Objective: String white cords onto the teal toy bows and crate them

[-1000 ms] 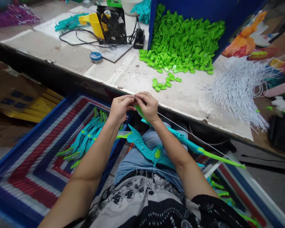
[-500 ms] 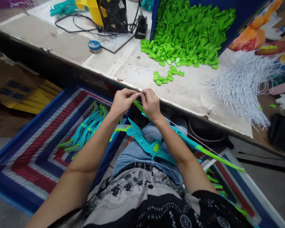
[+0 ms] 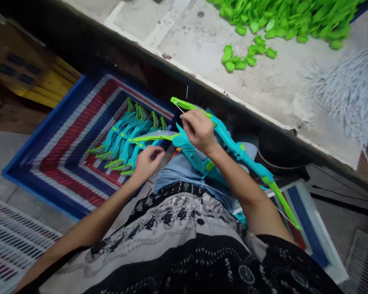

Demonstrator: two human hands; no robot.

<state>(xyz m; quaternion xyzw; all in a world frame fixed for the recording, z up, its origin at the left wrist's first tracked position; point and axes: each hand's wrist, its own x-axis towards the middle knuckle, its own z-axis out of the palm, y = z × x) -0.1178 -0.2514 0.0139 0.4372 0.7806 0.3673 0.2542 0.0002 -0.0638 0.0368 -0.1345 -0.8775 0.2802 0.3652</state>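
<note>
My right hand [image 3: 198, 130] is closed around the upper limb of a teal toy bow with lime green tips [image 3: 233, 148], which slants from the table edge down past my right arm. A thin white string [image 3: 180, 108] runs from the bow's upper tip to that hand. My left hand [image 3: 147, 160] hovers lower, fingers curled in a loose pinch near a second teal bow [image 3: 190, 152] lying across my lap. What the left fingers hold, if anything, I cannot make out.
A blue, red and white striped woven bin [image 3: 61, 139] on my left holds several finished teal bows [image 3: 125, 139]. The worktable [image 3: 270, 87] ahead carries loose green plastic pieces [image 3: 248, 55] and a bundle of white strings [image 3: 352, 92]. Another striped bin [image 3: 309, 228] lies at my right.
My hands, joined at the bow's tip before, have parted. The left hand dropped toward my lap and the right slid down the limb. My view tilted downward and leftward.
</note>
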